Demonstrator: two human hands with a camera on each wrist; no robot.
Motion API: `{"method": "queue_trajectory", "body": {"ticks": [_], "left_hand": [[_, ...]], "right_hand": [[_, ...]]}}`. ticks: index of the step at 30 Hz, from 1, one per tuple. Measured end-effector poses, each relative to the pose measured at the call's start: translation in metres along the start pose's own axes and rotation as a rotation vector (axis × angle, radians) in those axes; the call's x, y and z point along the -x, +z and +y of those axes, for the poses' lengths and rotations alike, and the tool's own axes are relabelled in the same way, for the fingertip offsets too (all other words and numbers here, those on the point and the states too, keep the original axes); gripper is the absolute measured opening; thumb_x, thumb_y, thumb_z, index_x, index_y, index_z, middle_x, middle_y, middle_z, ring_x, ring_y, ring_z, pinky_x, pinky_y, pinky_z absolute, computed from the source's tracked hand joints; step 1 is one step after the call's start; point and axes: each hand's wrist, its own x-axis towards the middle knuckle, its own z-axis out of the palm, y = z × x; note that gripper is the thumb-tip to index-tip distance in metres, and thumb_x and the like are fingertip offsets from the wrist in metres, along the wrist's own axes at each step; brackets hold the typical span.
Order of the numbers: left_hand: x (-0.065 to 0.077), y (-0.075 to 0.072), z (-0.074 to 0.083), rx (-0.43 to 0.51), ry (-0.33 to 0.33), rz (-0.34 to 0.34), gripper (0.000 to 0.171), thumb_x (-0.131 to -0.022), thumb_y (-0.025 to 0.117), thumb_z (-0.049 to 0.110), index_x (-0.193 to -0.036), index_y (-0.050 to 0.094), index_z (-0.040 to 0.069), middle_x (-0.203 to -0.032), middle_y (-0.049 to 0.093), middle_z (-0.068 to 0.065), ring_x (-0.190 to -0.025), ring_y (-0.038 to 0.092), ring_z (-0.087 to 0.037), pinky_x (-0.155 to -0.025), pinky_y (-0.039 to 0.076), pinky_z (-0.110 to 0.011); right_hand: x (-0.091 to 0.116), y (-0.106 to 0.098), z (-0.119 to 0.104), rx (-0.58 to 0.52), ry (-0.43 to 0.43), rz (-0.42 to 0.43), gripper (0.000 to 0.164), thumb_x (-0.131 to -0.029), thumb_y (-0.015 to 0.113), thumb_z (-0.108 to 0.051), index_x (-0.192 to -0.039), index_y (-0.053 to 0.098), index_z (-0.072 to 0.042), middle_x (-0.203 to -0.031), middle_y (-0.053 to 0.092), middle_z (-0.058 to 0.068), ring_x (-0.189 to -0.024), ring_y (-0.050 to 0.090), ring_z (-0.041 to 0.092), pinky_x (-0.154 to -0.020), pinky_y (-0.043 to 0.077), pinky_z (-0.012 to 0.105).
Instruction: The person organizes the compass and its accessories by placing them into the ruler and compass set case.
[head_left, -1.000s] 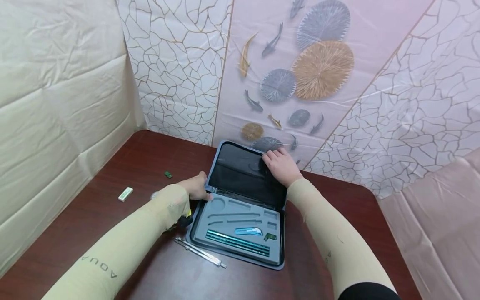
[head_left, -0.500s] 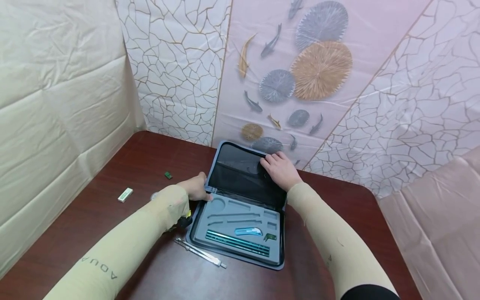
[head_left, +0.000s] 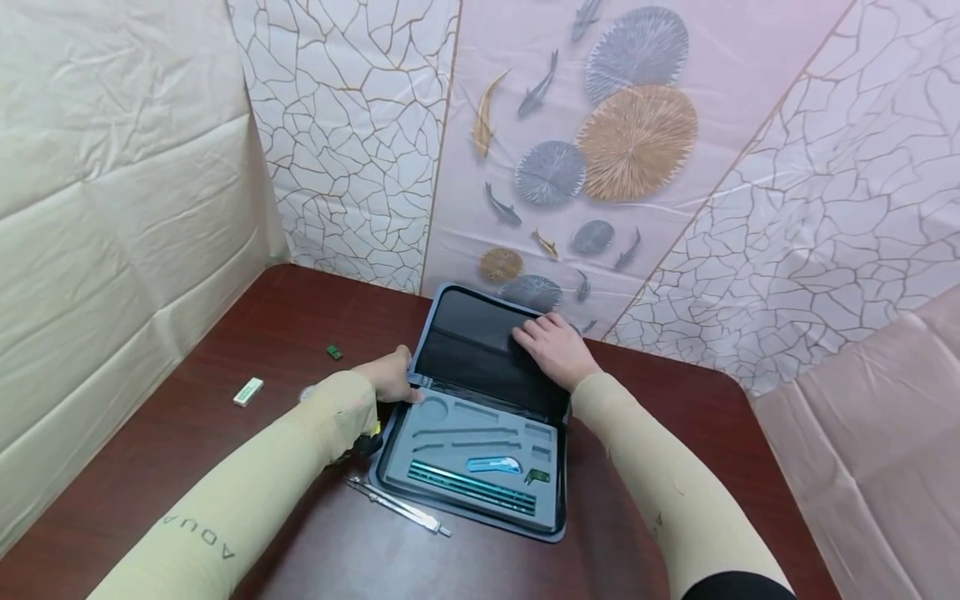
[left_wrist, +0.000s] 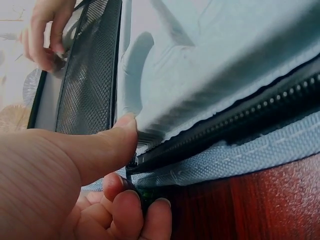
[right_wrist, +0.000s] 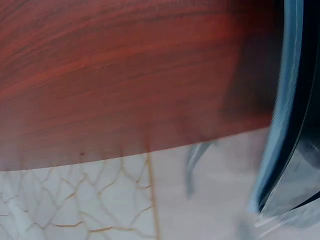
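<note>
A blue zip case (head_left: 487,527) lies unzipped on the table, its black-lined lid (head_left: 472,333) raised at the back. My left hand (head_left: 388,375) grips the case's left side by the hinge. In the left wrist view, its thumb presses the corner of the grey foam tray (left_wrist: 210,60) while the fingers curl beneath the edge. My right hand (head_left: 557,350) touches the inside of the lid near its right edge, fingers lightly bent; a mesh pocket (left_wrist: 90,75) shows beside it. The tray holds green striped pencils (head_left: 472,487), a blue utility knife (head_left: 493,464) and a small green piece (head_left: 536,476).
A metal drafting compass (head_left: 401,506) lies in front of the case. To the left are a white eraser (head_left: 247,392) and a small green object (head_left: 333,352). A black and yellow item (head_left: 367,442) sits partly under the left sleeve. Patterned cloth (head_left: 345,150) hangs behind the table.
My right hand has slid from the lid's top edge down and slightly left along its inner face. The left hand keeps its grip, and the tray's contents look the same.
</note>
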Motion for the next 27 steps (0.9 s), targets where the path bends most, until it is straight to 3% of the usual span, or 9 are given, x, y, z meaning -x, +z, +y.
{"method": "queue_trajectory", "body": {"ticks": [4,15,20,23,27], "left_hand": [[0.004,-0.001,0.002,0.007,0.008,-0.012,0.068,-0.090,0.071,0.027,-0.136,0.030,-0.001,-0.135,0.045,-0.021,-0.112,0.052,-0.025,-0.091,0.044,-0.041],[0.003,-0.002,0.001,-0.009,0.009,-0.017,0.066,-0.089,0.072,0.028,-0.134,0.032,-0.001,-0.130,0.048,-0.021,-0.111,0.053,-0.026,-0.089,0.045,-0.041],[0.001,-0.002,0.001,-0.019,0.007,-0.014,0.064,-0.089,0.072,0.029,-0.131,0.034,-0.001,-0.124,0.050,-0.021,-0.103,0.054,-0.025,-0.086,0.045,-0.041],[-0.001,0.000,-0.001,-0.020,-0.002,-0.016,0.064,-0.088,0.073,0.030,-0.129,0.034,0.000,-0.121,0.051,-0.020,-0.099,0.054,-0.024,-0.084,0.045,-0.039],[-0.003,0.001,-0.001,-0.027,0.004,-0.013,0.066,-0.088,0.073,0.030,-0.131,0.033,-0.001,-0.126,0.050,-0.021,-0.106,0.053,-0.025,-0.088,0.044,-0.041]], "right_hand": [[0.000,0.002,-0.008,-0.014,-0.049,-0.027,0.035,-0.095,0.055,0.001,-0.129,0.057,-0.008,-0.117,0.057,0.011,-0.105,0.054,0.028,-0.101,0.034,0.044],[0.004,0.002,-0.016,-0.040,-0.007,-0.053,0.034,-0.096,0.055,-0.003,-0.130,0.058,-0.008,-0.115,0.057,0.011,-0.105,0.053,0.028,-0.100,0.033,0.045],[0.010,0.003,-0.018,-0.077,0.050,-0.032,0.035,-0.096,0.055,-0.002,-0.130,0.056,-0.007,-0.117,0.057,0.012,-0.109,0.054,0.028,-0.101,0.034,0.044],[0.012,0.004,-0.017,-0.157,0.092,0.018,0.030,-0.097,0.057,-0.005,-0.126,0.058,-0.007,-0.115,0.060,0.009,-0.107,0.057,0.025,-0.099,0.037,0.042],[0.018,0.003,-0.013,-0.321,0.254,0.132,0.019,-0.097,0.060,-0.016,-0.115,0.064,-0.010,-0.107,0.062,0.005,-0.101,0.059,0.024,-0.094,0.042,0.042]]}}
